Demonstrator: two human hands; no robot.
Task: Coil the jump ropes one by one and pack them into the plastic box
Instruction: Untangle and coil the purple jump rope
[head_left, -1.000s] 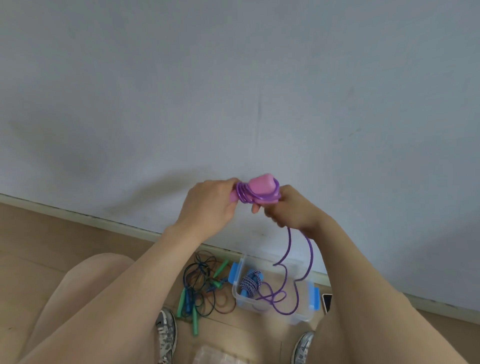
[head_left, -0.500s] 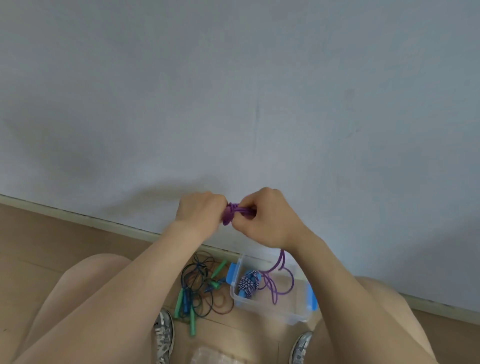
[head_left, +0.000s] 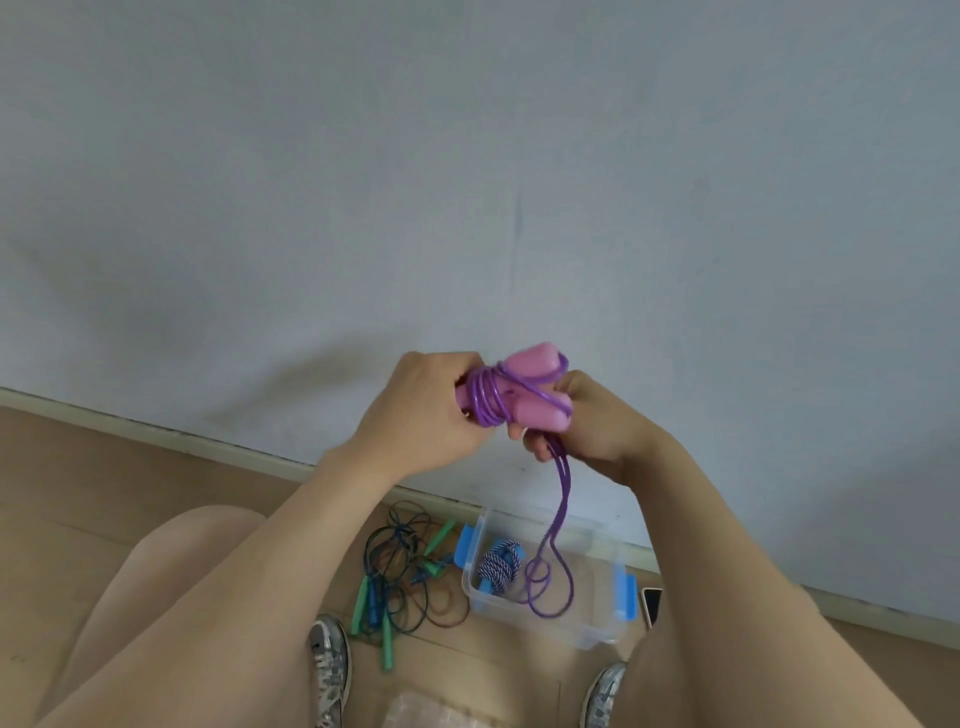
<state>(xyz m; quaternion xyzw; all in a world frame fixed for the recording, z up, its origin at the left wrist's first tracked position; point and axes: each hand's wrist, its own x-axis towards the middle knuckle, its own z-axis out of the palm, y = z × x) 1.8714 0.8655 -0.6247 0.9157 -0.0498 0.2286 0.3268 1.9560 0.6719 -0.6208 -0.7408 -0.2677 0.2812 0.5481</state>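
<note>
Roughly a third done, I'd say. One striped rope (head_left: 498, 569) is already bundled and lying in the box (head_left: 587, 629), which sits on the floor by the wall. The purple rope (head_left: 535, 374) is mid-wrap, held up in the air above the box. The left hand (head_left: 415, 410) is clamped round its pink handles, which have several turns of cord on them, and the right hand (head_left: 587, 426) pinches the cord just under them. A long tail hangs down and loops over the box; can't tell if it touches. Left to do: finish winding it, drop it in, then sort the tangle (head_left: 400, 582) of green and blue ropes just left of the box — looks like at least two in there.
</note>
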